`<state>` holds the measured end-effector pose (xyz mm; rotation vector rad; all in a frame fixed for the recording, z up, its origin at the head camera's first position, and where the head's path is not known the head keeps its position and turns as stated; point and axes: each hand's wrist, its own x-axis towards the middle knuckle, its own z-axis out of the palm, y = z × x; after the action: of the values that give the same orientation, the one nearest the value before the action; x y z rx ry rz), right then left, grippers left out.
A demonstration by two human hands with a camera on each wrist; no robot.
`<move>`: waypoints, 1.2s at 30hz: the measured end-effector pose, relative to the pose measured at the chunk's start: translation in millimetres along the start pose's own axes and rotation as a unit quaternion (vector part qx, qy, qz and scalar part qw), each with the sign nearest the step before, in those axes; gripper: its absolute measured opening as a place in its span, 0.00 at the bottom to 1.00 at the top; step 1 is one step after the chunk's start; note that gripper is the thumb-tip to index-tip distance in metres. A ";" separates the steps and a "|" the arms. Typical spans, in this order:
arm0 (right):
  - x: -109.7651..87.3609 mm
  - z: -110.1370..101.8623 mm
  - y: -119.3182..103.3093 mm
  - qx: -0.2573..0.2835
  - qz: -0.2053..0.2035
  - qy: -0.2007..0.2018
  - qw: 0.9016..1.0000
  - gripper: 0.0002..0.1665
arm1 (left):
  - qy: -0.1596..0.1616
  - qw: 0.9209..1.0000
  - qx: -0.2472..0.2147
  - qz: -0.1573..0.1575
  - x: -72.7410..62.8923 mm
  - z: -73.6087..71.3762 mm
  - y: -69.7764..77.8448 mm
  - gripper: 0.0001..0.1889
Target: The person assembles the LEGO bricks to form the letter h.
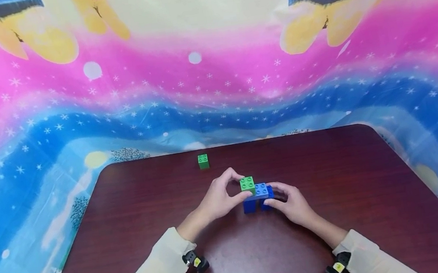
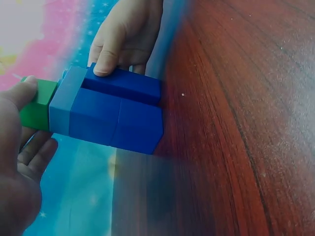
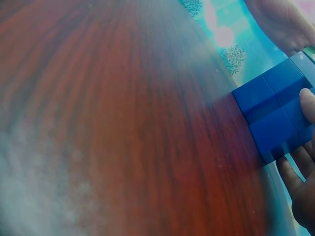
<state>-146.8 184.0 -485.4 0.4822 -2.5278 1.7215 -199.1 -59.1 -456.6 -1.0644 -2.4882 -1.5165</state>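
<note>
My left hand pinches a green toy brick between thumb and fingers, on the left end of a light blue brick. Beneath the light blue brick stand two columns of dark blue bricks, with a narrow gap between them. On the other side, my right hand grips the right dark blue column, its thumb on the near face. The right wrist view shows the stacked dark blue bricks resting at the table surface, with the right thumb over them.
A second green brick stands near the back edge of the dark red-brown table, left of the build. Behind the table hangs a patterned pink and blue cloth. A small black device is strapped at each cuff.
</note>
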 end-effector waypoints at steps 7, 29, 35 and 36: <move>0.1 0.0 1.0 0.005 -0.005 -0.003 1.000 0.24 | -0.012 1.000 0.020 0.010 2.4 -1.0 -1.8 0.16; 0.2 0.1 1.4 0.000 -0.003 -0.003 1.000 0.24 | 0.004 0.999 0.045 0.009 -4.9 9.5 -4.1 0.21; 0.2 -0.1 1.8 0.000 -0.005 -0.003 1.000 0.24 | 0.014 0.999 0.031 0.003 -8.7 13.1 -6.3 0.22; 0.3 -0.3 1.7 -0.001 -0.005 -0.002 1.000 0.24 | 0.015 0.999 0.031 0.003 -8.7 13.4 -6.7 0.22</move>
<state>-147.6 184.7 -486.7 0.4980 -2.5250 1.7168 -192.1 -54.9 -471.9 -1.0310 -2.4914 -1.4338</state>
